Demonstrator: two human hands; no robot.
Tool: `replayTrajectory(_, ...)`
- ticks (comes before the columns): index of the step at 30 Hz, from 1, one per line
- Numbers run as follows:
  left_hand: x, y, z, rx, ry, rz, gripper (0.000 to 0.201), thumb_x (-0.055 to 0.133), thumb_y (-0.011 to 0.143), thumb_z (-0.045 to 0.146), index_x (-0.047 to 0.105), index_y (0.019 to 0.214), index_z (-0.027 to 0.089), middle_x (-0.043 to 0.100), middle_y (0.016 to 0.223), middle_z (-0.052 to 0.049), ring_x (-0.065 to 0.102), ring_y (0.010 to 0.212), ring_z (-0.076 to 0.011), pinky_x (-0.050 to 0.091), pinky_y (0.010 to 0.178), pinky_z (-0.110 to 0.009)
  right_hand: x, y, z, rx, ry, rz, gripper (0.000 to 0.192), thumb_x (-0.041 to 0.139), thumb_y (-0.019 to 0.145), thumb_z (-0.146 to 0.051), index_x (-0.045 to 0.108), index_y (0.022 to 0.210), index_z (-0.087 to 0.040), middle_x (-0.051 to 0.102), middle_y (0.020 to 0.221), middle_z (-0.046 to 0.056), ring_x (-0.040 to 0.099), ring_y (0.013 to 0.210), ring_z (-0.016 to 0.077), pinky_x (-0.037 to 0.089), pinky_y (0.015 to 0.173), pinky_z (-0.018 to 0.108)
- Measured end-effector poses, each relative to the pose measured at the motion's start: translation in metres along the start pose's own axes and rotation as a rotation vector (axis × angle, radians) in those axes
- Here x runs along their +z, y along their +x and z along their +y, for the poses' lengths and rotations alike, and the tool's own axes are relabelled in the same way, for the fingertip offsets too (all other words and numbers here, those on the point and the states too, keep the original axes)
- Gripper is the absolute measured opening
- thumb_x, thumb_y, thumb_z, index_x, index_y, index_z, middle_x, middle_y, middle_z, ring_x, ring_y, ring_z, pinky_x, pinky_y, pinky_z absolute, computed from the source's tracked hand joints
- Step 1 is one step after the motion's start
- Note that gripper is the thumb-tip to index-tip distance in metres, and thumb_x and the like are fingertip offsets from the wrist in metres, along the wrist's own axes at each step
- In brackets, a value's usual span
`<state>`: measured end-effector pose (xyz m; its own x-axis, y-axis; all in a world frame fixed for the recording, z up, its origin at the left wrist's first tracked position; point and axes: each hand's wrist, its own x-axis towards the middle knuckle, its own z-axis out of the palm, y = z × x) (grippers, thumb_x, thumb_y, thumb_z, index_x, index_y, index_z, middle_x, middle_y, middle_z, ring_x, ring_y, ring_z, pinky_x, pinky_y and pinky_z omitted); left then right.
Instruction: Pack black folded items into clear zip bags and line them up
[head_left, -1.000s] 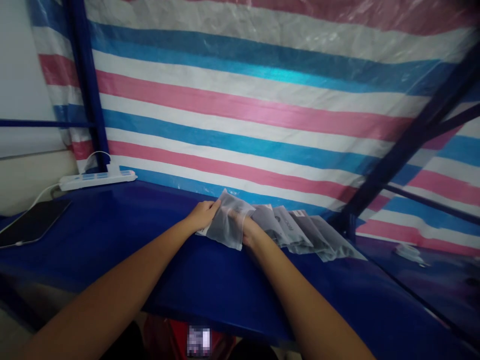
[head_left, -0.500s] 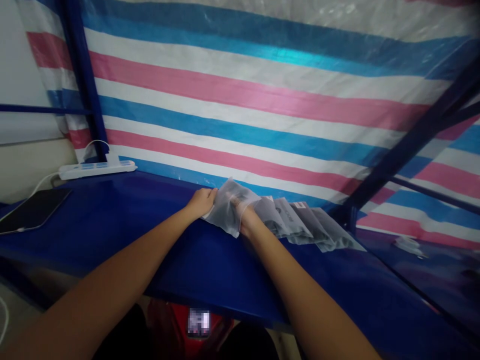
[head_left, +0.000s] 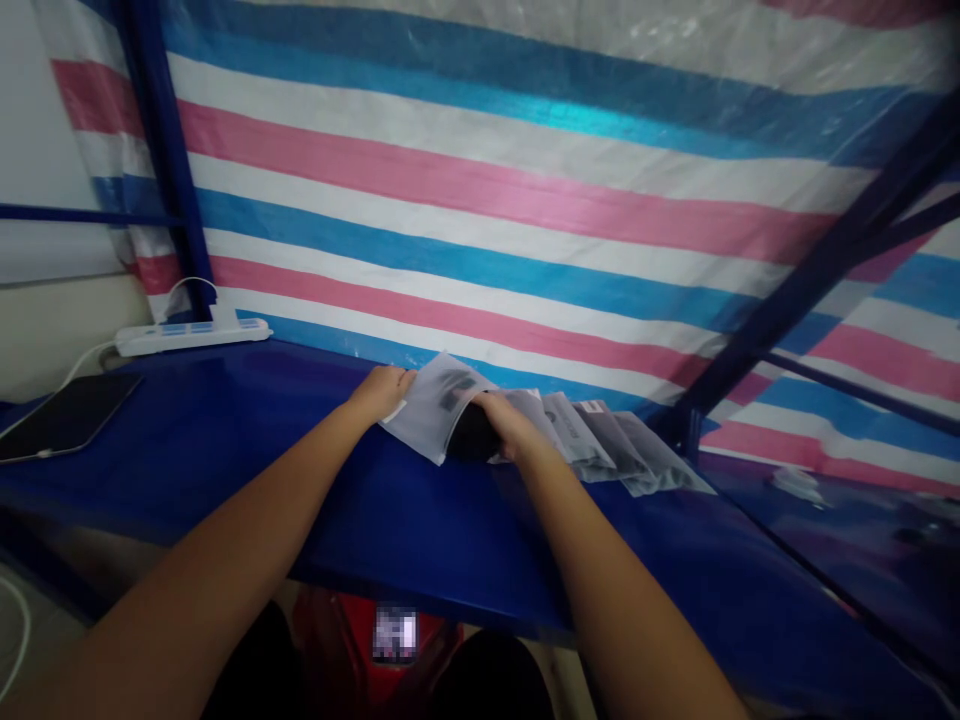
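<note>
A frosted plastic zip bag (head_left: 421, 415) is tilted over the blue tabletop, its open end facing right. At its left edge my left hand (head_left: 384, 390) is closed, pinching the plastic. My right hand (head_left: 511, 422) grips a soft-looking black item (head_left: 472, 436) that sticks partly out of the bag's mouth; the rest of it is inside, and its kind is unclear. Dark print shows through the frosted plastic. Just right of my right hand lies an overlapping row of similar frosted bags (head_left: 585, 440) with dark contents.
A white power strip (head_left: 195, 336) with a plug in it and a dark tablet (head_left: 67, 415) on a cable lie at the left. A striped plastic sheet (head_left: 480, 230) hangs behind the blue tabletop (head_left: 420, 540). A slanted blue post (head_left: 780, 290) stands at the right.
My right hand was inside the bag; now it is at the mouth with the black item partly pulled out. My left hand and the bag have shifted slightly left.
</note>
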<state>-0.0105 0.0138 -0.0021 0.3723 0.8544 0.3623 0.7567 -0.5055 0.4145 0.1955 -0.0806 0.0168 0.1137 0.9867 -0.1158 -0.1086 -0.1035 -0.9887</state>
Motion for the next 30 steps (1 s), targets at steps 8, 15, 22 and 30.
replayTrajectory(8, -0.018, -0.002, -0.028, -0.271, 0.307, -0.138, 0.042, 0.045, 0.094, 0.047, 0.073, 0.098, 0.016, 0.071, 0.110, -0.022, 0.065, 0.104, -0.0366, 0.048, 0.084, -0.043, -0.016, -0.020, -0.022, 0.322, -0.294, -0.237, 0.038, 0.088, 0.056, -0.034, 0.072, 0.088, -0.021, 0.076, 0.083, 0.011, 0.071, 0.068, 0.0263, 0.056, 0.051, 0.032)
replayTrajectory(15, -0.011, -0.002, -0.023, -0.133, 0.156, 0.229, 0.029, 0.051, 0.091, 0.031, 0.065, 0.112, 0.018, 0.065, 0.122, -0.015, 0.057, 0.116, -0.0292, 0.045, 0.098, -0.040, -0.020, -0.018, -0.022, 0.243, -0.220, -0.177, 0.034, 0.081, 0.068, -0.039, 0.072, 0.093, -0.018, 0.075, 0.082, 0.012, 0.068, 0.063, 0.0233, 0.054, 0.050, 0.031)
replayTrajectory(22, 0.023, -0.005, -0.015, 0.127, -0.126, -0.098, 0.044, 0.047, 0.092, 0.045, 0.063, 0.124, 0.019, 0.061, 0.133, -0.014, 0.055, 0.125, -0.0269, 0.040, 0.106, -0.036, -0.012, -0.009, -0.019, -0.002, 0.031, 0.031, 0.029, 0.070, 0.078, -0.040, 0.069, 0.096, -0.018, 0.074, 0.087, 0.010, 0.069, 0.074, 0.0219, 0.057, 0.063, 0.030)
replayTrajectory(30, 0.019, -0.005, -0.021, 0.000, 0.080, -0.216, 0.068, 0.047, 0.088, 0.055, 0.042, 0.149, 0.027, 0.021, 0.165, -0.011, 0.029, 0.146, -0.0374, 0.027, 0.115, -0.051, -0.006, 0.001, -0.007, -0.086, 0.104, 0.051, 0.035, 0.072, 0.076, -0.038, 0.069, 0.103, -0.017, 0.074, 0.097, 0.009, 0.069, 0.079, 0.0217, 0.057, 0.065, 0.028)
